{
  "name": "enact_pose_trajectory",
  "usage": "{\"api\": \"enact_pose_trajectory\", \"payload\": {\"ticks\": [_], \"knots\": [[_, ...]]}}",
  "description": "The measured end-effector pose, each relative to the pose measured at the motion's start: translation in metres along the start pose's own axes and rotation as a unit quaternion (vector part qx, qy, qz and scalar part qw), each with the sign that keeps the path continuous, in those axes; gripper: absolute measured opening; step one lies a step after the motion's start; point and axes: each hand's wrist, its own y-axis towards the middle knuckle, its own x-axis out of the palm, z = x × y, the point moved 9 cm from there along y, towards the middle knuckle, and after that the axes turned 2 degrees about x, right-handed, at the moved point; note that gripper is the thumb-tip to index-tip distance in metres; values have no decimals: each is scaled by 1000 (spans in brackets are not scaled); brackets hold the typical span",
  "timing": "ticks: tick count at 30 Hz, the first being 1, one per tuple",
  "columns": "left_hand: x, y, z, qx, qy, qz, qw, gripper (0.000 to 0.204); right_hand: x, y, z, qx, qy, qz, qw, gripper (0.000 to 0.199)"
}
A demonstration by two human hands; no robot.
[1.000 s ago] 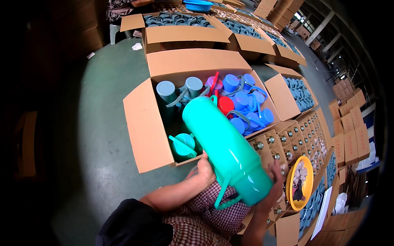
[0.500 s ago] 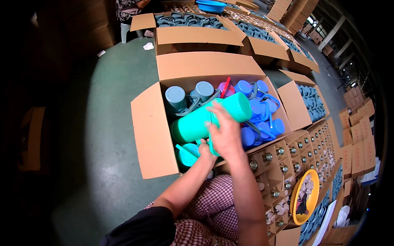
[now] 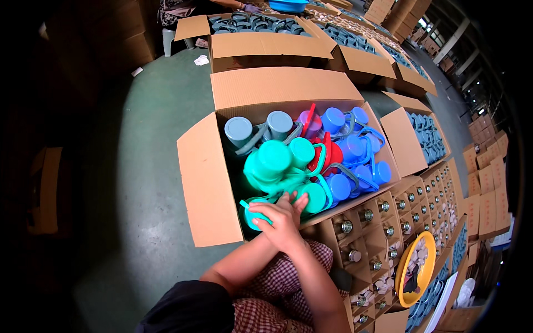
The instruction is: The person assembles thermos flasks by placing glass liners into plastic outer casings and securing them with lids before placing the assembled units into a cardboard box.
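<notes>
In an open cardboard box (image 3: 201, 183) before me stand several capped plastic flasks with strap handles. A tall green flask (image 3: 273, 158), a little blurred, leans at the middle left among other green ones. My forearms cross at the box's near edge. My left hand (image 3: 297, 204) is partly hidden under the right; its visible fingers are apart, beside a green flask (image 3: 314, 195). My right hand (image 3: 280, 223) lies over it, fingers stretched toward a green cup-shaped lid (image 3: 252, 221) in the near left corner. Neither hand plainly grips anything.
Grey flasks (image 3: 238, 132), blue flasks (image 3: 352, 149) and a red one (image 3: 331, 155) share the box. On the right are a divided carton (image 3: 355, 244) of metal-topped items and a yellow basin (image 3: 405, 294). Another person's gloved hand (image 3: 251, 8) shows beyond boxes of grey-blue parts (image 3: 261, 25).
The long green flask that lay across the box under my right hand now stands tilted inside it. My right hand has dropped toward me and left, crossing over my left hand.
</notes>
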Motion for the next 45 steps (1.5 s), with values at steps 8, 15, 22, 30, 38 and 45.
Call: {"api": "enact_pose_trajectory", "payload": {"ticks": [8, 15, 22, 30, 38, 45], "knots": [[113, -55, 60, -193, 492, -30, 849, 22, -11, -49, -49, -105, 193, -26, 975, 17], [260, 27, 193, 348, 760, -98, 540, 26, -30, -77, -6, 91, 228, 83, 966, 13], [173, 140, 155, 127, 980, -36, 150, 43, -18, -121, 50, 197, 163, 99, 962, 13], [150, 177, 226, 95, 962, 71, 245, 42, -19, -122, 60, 155, 168, 98, 969, 17], [327, 106, 234, 216, 910, -20, 352, 26, -19, -125, 47, 128, 130, 72, 981, 16], [481, -120, 161, 362, 826, -251, 353, 26, -11, -124, 92, 207, 440, 122, 865, 25]]}}
